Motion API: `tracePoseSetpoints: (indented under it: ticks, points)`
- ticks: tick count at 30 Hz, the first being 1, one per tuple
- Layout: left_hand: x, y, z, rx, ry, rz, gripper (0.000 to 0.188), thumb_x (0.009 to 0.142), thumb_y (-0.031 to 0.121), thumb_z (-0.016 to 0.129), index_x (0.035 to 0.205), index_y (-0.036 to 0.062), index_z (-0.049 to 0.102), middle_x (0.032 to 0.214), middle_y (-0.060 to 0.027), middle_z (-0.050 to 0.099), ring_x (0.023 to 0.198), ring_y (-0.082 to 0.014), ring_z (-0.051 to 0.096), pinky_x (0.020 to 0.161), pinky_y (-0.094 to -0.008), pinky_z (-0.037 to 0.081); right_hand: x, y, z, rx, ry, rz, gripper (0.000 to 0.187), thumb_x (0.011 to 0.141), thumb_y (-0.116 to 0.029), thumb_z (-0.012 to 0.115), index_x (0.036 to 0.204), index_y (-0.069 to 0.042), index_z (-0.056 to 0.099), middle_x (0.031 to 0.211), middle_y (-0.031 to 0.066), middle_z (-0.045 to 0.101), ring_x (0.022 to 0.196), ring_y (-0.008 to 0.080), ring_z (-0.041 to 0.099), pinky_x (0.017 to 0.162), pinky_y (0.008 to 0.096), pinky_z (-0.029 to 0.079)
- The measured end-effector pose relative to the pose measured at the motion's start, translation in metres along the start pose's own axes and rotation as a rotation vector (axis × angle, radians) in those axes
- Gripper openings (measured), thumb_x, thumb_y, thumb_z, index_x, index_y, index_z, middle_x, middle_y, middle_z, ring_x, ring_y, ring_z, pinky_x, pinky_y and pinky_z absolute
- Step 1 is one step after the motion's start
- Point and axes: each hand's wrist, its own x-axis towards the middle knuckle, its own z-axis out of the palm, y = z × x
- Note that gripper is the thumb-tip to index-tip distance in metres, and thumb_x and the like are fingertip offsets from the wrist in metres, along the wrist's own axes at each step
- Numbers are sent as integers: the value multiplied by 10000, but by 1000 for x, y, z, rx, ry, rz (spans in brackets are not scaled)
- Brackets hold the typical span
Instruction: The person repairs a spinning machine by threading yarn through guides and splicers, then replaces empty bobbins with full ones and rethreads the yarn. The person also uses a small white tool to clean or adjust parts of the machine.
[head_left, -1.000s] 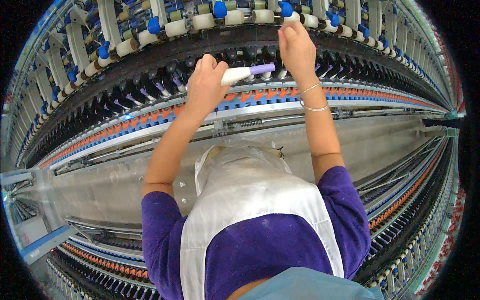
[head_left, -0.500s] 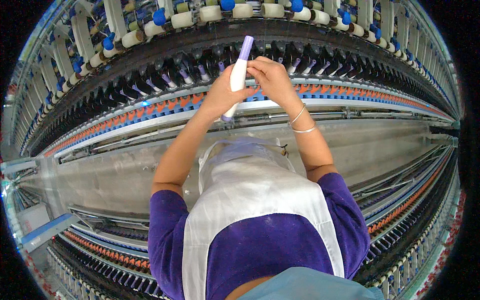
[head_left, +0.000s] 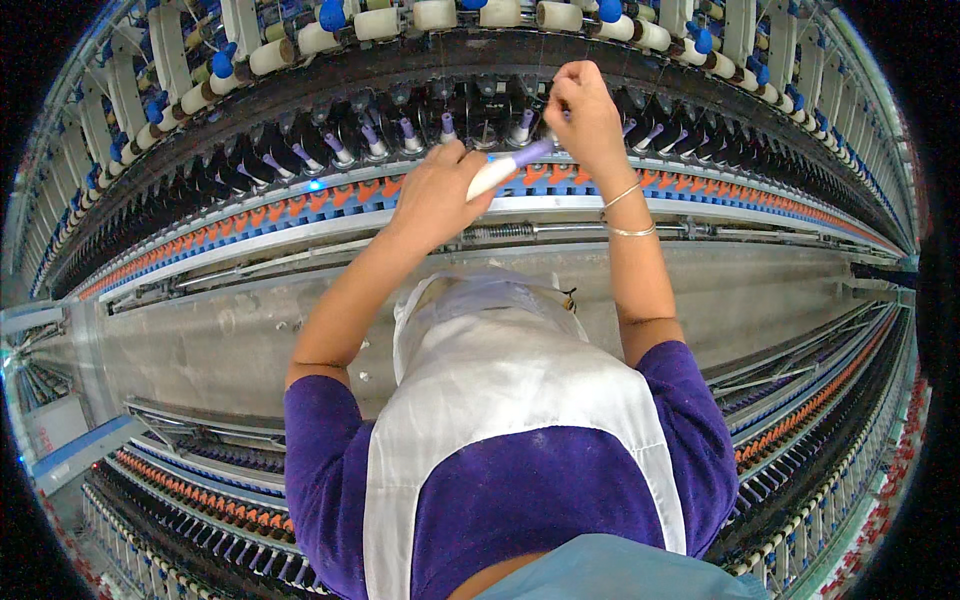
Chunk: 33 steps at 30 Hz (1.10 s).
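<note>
Blue knobs (head_left: 332,14) stand along white rollers (head_left: 376,24) beyond the hands (head_left: 430,195). Grey floor (head_left: 760,285) shows below the hands, with a pale box (head_left: 62,425) well to their left.

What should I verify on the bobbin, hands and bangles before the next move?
1. Bobbin in left hand: ok, held.
2. Bobbin upright: not ok, tilted well over.
3. Purple tube end uncovered by left hand: ok, it points toward the right hand.
4. Anything pinched in right hand: cannot tell, too fine or hidden.
5. Bangles clear of orange parts: cannot tell, depth unclear.
</note>
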Motion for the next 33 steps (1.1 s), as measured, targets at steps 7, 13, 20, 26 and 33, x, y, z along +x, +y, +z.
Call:
tracePoseSetpoints:
  ticks: [7,13,20,26,33]
  points:
    - [-29,-19,5,-327,-203,-97,507,777,267,673,1230,109,509,1045,-161,595,835,-367,606,673,-427,479,-64,33,32,1726,-177,755,142,903,-144,533,790,-60,520,1096,170,625,479,43,382,534,249,495]
    - [-43,-68,15,64,-244,55,514,866,306,587,1347,214,429,1116,-159,613,905,-348,624,740,-433,513,-82,46,75,643,-873,281,296,814,-212,702,1035,-22,653,757,67,667,645,100,583,645,270,482]
    - [-192,-212,-16,277,-346,-371,401,840,384,608,1156,141,564,937,-135,653,820,-340,636,663,-472,495,-108,96,96,196,-250,355,104,711,-61,726,656,-39,640,862,82,665,887,190,623,721,323,503]
    - [-272,-286,22,-145,105,-1001,317,859,357,609,904,49,548,765,-144,633,673,-297,620,611,-423,454,-107,88,175,-272,-440,228,102,716,-159,640,721,-65,678,1371,141,455,843,305,652,700,400,515]
    - [-230,-257,61,-1575,889,-1203,143,865,141,641,897,44,542,794,-58,571,758,-193,571,707,-334,506,-108,92,166,282,-199,576,174,840,-208,632,842,-35,655,645,122,644,548,249,608,529,310,464]
